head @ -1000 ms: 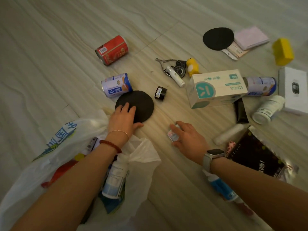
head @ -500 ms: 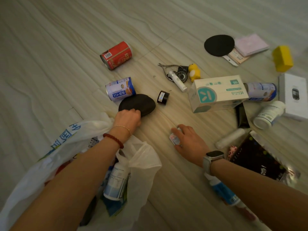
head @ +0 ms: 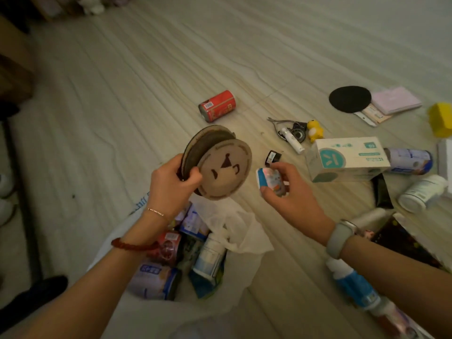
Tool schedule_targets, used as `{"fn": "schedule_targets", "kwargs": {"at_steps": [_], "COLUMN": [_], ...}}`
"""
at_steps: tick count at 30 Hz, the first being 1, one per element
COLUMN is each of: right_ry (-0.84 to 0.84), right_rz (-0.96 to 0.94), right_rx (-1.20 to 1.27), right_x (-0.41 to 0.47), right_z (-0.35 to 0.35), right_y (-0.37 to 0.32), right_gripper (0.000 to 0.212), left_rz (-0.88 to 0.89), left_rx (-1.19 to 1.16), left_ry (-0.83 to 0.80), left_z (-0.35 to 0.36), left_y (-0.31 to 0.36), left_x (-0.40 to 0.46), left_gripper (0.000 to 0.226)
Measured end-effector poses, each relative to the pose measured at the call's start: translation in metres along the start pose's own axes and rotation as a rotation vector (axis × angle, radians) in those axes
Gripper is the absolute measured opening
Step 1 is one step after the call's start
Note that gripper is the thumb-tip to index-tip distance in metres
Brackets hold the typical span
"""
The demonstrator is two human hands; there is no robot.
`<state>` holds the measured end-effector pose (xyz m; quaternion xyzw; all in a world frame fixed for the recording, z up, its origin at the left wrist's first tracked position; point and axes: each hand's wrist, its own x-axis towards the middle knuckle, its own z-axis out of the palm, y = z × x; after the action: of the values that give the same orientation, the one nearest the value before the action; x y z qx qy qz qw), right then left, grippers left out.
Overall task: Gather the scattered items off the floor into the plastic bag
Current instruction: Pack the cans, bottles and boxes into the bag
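A round spool [head: 217,165], dark at its core with pale flanges, is being gripped on edge by the left hand [head: 171,187], thumb and fingers curled round its rim, and is being held tilted in the air above the open mouth of the white plastic bag [head: 247,238]. A small blue-and-white packet [head: 269,181] is being pinched between thumb and fingers of the right hand [head: 291,194], raised just beside the spool and apart from it. Inside the bag, tins and a white bottle are being held in a heap beneath the left wrist.

Many items are lying scattered on the pale striped floor [head: 244,57]: a red can [head: 217,105] on its side beyond the spool, a small black jar [head: 272,157] near the right fingertips, a white-and-teal box [head: 347,159], a yellow toy [head: 315,128] beside a pair of nippers, a black disc [head: 349,99] touching a pink pad [head: 396,99], a yellow block [head: 441,119] at the right edge, and a white bottle [head: 422,193] on its side. A blue-and-white bottle [head: 352,282] is lying under the right forearm.
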<state>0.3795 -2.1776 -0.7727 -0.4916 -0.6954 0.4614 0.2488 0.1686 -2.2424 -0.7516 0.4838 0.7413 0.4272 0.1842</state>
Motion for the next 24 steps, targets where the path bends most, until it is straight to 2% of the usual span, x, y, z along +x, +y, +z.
{"fn": "schedule_targets", "kwargs": {"at_steps": [3,7,9,11,14,15,17,19,20,22,24], "right_ry": [0.003,-0.097,-0.202,-0.290,-0.407,-0.453,-0.527,-0.555,-0.549,-0.523,-0.519], "right_rz": [-0.078,-0.195,-0.213,-0.226,-0.248,-0.264,-0.332,-0.413,-0.442,-0.469,-0.519], "right_rx": [0.078,0.037,-0.009,-0.078,-0.185,-0.215,-0.286,-0.358,-0.386,-0.434,-0.494], "right_x": [-0.013,-0.036,-0.047,-0.055,-0.061,-0.062,-0.061,-0.059,-0.057,-0.050,-0.040], "right_z": [0.018,0.044,0.055,0.065,0.079,0.084,0.095,0.108,0.114,0.127,0.138], "right_y": [-0.018,-0.017,-0.013,-0.008,-0.008,-0.009,-0.012,-0.018,-0.022,-0.028,-0.030], "right_gripper": [0.037,0.037,0.037,0.041,0.049,0.051,0.052,0.050,0.049,0.045,0.037], "left_rz": [-0.089,-0.248,-0.256,-0.236,-0.182,-0.098,0.187,0.435,0.474,0.398,0.210], "left_rx": [-0.157,-0.259,-0.202,0.020,0.431,0.576,0.807,0.863,0.853,0.857,0.926], "left_ry": [-0.029,-0.336,-0.457,-0.477,-0.342,-0.278,-0.112,0.093,0.157,0.232,0.181], "left_z": [-0.038,-0.061,-0.058,-0.050,-0.042,-0.042,-0.043,-0.048,-0.051,-0.057,-0.062], "left_y": [-0.006,-0.029,-0.042,-0.058,-0.071,-0.072,-0.077,-0.079,-0.080,-0.082,-0.090], "left_x": [-0.022,-0.059,-0.079,-0.094,-0.103,-0.103,-0.102,-0.098,-0.096,-0.092,-0.088], "left_gripper": [0.022,0.031,0.037,0.044,0.049,0.047,0.036,0.025,0.022,0.026,0.039]}}
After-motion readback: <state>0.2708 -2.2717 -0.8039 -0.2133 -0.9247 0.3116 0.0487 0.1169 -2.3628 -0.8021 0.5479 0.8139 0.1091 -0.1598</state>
